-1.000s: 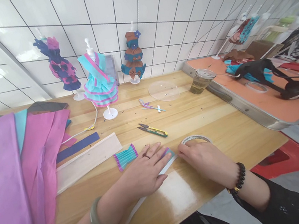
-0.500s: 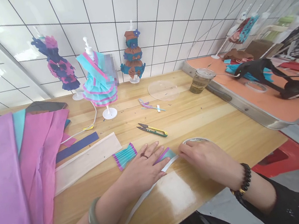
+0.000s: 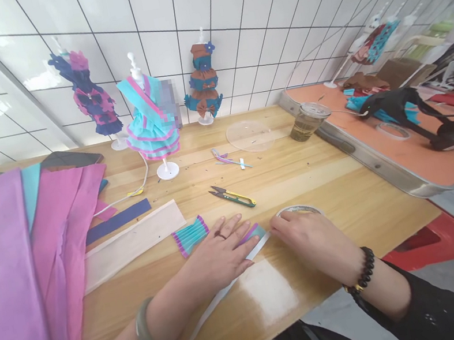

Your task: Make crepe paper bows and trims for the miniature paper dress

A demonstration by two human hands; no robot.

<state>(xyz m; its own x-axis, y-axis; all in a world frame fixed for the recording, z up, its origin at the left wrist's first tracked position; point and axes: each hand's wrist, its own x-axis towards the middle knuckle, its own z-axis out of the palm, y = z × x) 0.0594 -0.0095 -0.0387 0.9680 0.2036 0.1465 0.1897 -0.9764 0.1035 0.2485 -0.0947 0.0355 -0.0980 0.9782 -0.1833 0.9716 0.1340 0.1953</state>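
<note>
My left hand (image 3: 226, 249) lies flat, fingers spread, on a turquoise fabric strip (image 3: 260, 231) with a purple edge. Its pleated end (image 3: 191, 236) shows to the left of the fingers. A narrow white tape (image 3: 213, 303) runs beneath this hand, along the strip's near edge, toward my right fingers. My right hand (image 3: 307, 241) is closed, fingertips pressed together at the tape's end, against a tape roll (image 3: 304, 207) partly hidden behind the knuckles. Beyond the hands lies a pair of yellow-and-green thread snips (image 3: 233, 197).
Pink and purple fabric (image 3: 4, 279) covers the left side, beside a cream strip (image 3: 134, 243) and a navy strip (image 3: 119, 221). Three dressed mini mannequins, one in turquoise (image 3: 150, 122), stand by the wall. A cup of liquid (image 3: 307, 123) stands near the orange table (image 3: 405, 162).
The view has shifted slightly. Both hands stay nearly in place, the left flat on the strip and the right closed by the tape roll.
</note>
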